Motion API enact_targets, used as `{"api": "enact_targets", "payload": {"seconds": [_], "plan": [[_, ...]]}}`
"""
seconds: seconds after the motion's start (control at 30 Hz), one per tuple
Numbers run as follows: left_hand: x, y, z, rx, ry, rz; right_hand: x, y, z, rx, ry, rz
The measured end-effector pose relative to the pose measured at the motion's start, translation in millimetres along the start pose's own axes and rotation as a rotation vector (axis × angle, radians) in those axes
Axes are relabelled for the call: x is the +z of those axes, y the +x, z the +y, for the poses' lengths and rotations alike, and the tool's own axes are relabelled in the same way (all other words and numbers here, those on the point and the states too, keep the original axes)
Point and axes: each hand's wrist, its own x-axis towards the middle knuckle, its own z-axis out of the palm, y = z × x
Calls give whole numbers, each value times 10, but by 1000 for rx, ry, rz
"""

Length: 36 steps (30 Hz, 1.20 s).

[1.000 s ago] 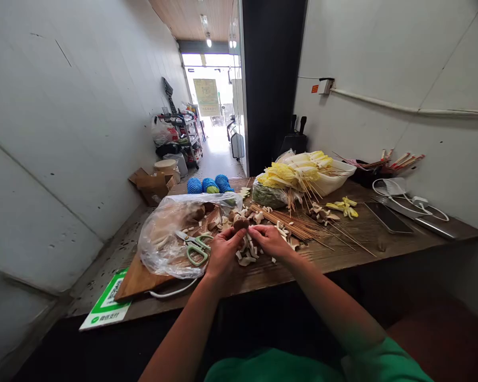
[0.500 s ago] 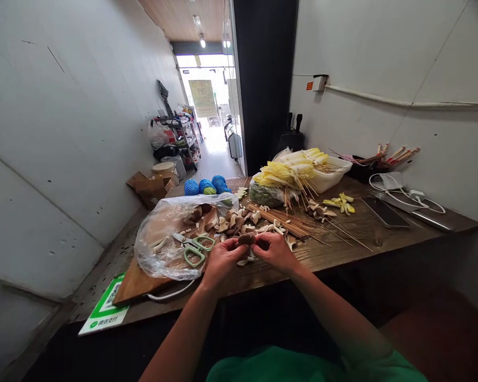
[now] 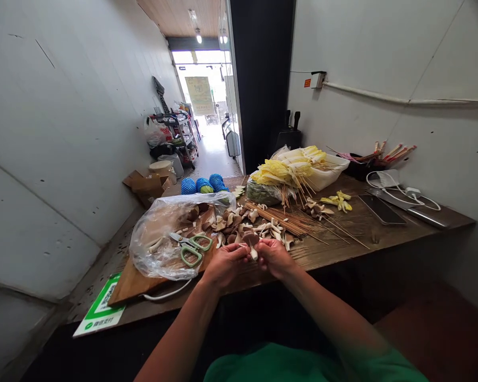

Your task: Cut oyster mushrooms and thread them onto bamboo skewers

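Observation:
Between my hands is an oyster mushroom [image 3: 252, 241], its brown cap up and its pale stem pointing down toward me. My left hand [image 3: 228, 261] pinches it from the left, and my right hand [image 3: 275, 258] has closed fingers on its right side. Just beyond the hands lies a loose pile of mushroom pieces [image 3: 233, 220]. Wooden skewers [image 3: 284, 218] are heaped to the right of that pile. Green-handled scissors [image 3: 191, 248] rest on a clear plastic bag [image 3: 151, 254] left of my hands.
A wooden board [image 3: 123, 286] lies under the bag. Skewered yellow cabbage leaves [image 3: 282, 172] overhang a white container [image 3: 334, 172] at the back. A phone [image 3: 381, 210] and a knife [image 3: 426, 216] lie right. Blue-netted produce [image 3: 204, 185] sits at the far edge.
My hands have turned the mushroom so its stem now shows below the cap, and they have come slightly nearer to me. The view has shifted a little.

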Motion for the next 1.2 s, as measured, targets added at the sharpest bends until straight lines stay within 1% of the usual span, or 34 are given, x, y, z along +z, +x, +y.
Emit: {"api": "enact_targets", "payload": {"seconds": [0.13, 0.3, 0.37, 0.47, 0.53, 0.6, 0.63, 0.67, 0.7, 0.73, 0.77, 0.8, 0.87, 0.93, 0.97, 1.03, 1.13, 1.2], "plan": [[-51, -3, -16, 15, 11, 13, 57, -28, 25, -35, 23, 59], [-99, -4, -51, 68, 154, 60, 107, -63, -2, -139, -133, 99], [-83, -1, -63, 84, 160, 97, 146, -68, 8, -160, -124, 120], [-54, 1, -54, 65, 81, 109, 186, -40, 52, -147, 15, 165], [-72, -4, -22, 52, -16, 107, 148, 6, 60, -154, 110, 209], [-131, -8, 26, 96, -113, 166, 39, 61, 18, -226, 142, 299], [-169, -8, 52, 129, -128, 213, -34, 88, -24, -280, 109, 349], [-206, -3, 77, 155, -110, 252, -110, 113, -76, -351, 31, 405], [-237, 8, 98, 170, -63, 273, -181, 136, -137, -416, -108, 431], [-260, 26, 115, 171, -2, 272, -240, 159, -202, -450, -289, 411], [-274, 51, 125, 160, 60, 252, -283, 183, -268, -462, -485, 360], [-279, 83, 131, 143, 114, 222, -308, 211, -334, -445, -681, 281], [-279, 165, 128, 132, 185, 172, -315, 291, -454, -362, -1032, 119], [-289, 253, 117, 146, 286, 162, -295, 418, -552, -287, -1283, 40], [-302, 295, 111, 171, 370, 179, -285, 501, -588, -271, -1357, 39], [-345, 359, 102, 269, 621, 267, -276, 698, -631, -284, -1410, 75], [-421, 391, 92, 457, 1053, 425, -290, 1003, -626, -301, -1393, 64], [-455, 367, 93, 539, 1222, 460, -314, 1153, -614, -300, -1352, 38]]}}
